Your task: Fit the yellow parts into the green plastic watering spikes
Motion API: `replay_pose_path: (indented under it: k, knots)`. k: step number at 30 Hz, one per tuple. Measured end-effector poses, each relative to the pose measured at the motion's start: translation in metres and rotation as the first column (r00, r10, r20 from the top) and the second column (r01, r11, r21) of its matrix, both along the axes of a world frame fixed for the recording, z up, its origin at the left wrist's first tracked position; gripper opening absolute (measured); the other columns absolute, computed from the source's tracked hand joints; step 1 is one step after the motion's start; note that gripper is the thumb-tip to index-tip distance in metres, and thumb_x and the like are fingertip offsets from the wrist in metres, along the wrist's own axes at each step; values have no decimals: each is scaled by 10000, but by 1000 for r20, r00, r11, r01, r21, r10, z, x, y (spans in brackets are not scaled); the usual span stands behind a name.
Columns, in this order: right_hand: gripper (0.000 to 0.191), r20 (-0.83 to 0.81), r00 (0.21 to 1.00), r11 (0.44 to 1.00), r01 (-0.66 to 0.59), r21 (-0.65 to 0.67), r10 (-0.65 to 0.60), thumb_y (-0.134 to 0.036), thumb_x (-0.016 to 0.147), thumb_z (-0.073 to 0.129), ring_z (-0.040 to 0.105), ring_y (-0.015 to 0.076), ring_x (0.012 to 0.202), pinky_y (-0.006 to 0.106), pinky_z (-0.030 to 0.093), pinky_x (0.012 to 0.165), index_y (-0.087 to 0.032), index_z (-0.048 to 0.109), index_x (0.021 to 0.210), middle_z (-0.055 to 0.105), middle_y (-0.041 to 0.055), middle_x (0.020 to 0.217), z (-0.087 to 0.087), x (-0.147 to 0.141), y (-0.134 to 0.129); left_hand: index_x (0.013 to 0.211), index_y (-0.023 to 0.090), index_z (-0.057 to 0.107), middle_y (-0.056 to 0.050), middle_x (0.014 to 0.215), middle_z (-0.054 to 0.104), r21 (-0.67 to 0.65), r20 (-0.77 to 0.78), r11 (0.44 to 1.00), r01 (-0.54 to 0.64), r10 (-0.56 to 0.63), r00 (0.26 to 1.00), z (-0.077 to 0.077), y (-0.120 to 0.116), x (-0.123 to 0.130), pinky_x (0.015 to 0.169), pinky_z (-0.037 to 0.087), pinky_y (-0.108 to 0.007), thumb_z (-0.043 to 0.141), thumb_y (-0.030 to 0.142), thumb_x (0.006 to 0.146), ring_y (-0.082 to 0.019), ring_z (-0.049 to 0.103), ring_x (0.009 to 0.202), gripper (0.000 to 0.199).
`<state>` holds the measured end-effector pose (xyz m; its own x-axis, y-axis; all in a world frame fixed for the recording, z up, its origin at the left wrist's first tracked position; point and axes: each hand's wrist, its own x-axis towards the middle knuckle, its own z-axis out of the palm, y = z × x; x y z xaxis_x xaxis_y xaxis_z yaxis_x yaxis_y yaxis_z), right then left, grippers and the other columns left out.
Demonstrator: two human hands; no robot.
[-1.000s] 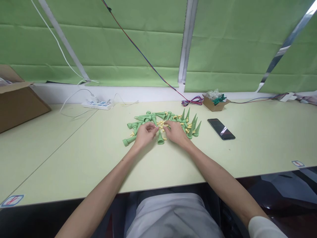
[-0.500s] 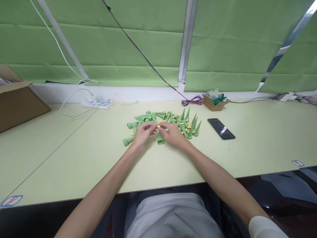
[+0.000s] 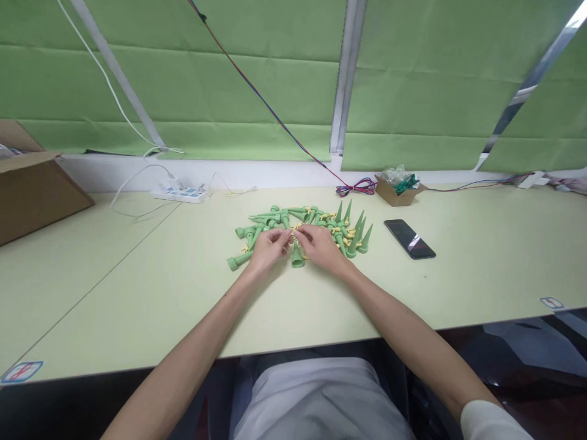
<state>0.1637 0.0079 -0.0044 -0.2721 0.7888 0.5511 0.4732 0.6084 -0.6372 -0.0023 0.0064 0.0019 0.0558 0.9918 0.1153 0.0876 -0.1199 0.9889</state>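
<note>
Both hands meet over a heap of green cone-shaped spikes [image 3: 312, 221] mixed with small yellow bits [image 3: 349, 233], all lying on the pale table [image 3: 137, 287]. The left hand [image 3: 268, 249] and the right hand [image 3: 321, 245] are curled, fingertips pinched close together at the middle; something small sits between them, but it is too tiny to tell what it is or which hand has it. Just below the fingertips, between the two hands, one green spike [image 3: 297, 255] stands with its wide round end towards the person and its tip running away into the heap. To the left of the left hand several spikes lie flat, long axes slanting, open ends towards the person; to the right of the right hand a few stand upright — tips up. Further right lies a dark phone [image 3: 409, 238], and beyond it a small cardboard tray [image 3: 398, 190] holds clear wrapping and green cord. Well off to the left is a large cardboard box [image 3: 32, 183] — its contents are hidden.
</note>
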Motion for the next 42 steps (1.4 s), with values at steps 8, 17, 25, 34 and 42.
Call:
replay_pose_path:
  k: [8, 17, 25, 34, 42]
  knots:
    - [124, -52, 997, 998, -53, -17, 52, -243, 976, 550, 599, 162, 723, 280, 450, 724, -194, 640, 906, 690, 28, 815, -2, 1, 2, 640, 176, 616, -21, 625, 572, 55, -62, 998, 13, -10, 998, -4, 3, -2, 509, 396, -273, 744, 535, 825, -112, 482, 522, 424]
    - [170, -48, 999, 1000, 11, -2, -11, -250, 975, 514, 549, 163, 662, 289, 433, 711, -196, 630, 863, 638, 9, 733, -3, 3, 5, 665, 195, 594, -9, 605, 561, 118, -183, 993, 0, 22, 983, -3, 2, -4, 519, 383, -293, 641, 517, 892, -127, 470, 501, 397]
    - [161, -120, 985, 991, 119, -52, -125, -265, 983, 507, 634, 194, 739, 318, 477, 751, -202, 630, 900, 712, 54, 859, -2, 6, 7, 786, 204, 659, 14, 562, 537, 228, -584, 971, 70, 79, 808, -2, -5, 0, 562, 328, -300, 626, 408, 859, -166, 467, 545, 219]
    - [132, -98, 988, 993, 112, -49, -116, -222, 969, 510, 645, 193, 754, 327, 498, 773, -207, 622, 900, 721, 58, 874, -5, 4, 7, 946, 206, 771, 7, 533, 556, 162, -739, 954, 251, -51, 672, -5, -6, -3, 583, 330, -301, 527, 354, 908, -196, 499, 536, 289]
    - [104, -83, 990, 993, 105, -55, -110, -195, 950, 531, 651, 185, 743, 315, 497, 754, -196, 622, 900, 725, 61, 863, -5, 4, 7, 952, 197, 787, -24, 644, 651, 116, -751, 946, 301, -115, 650, -2, -7, -2, 643, 377, -310, 461, 204, 841, -214, 534, 589, 344]
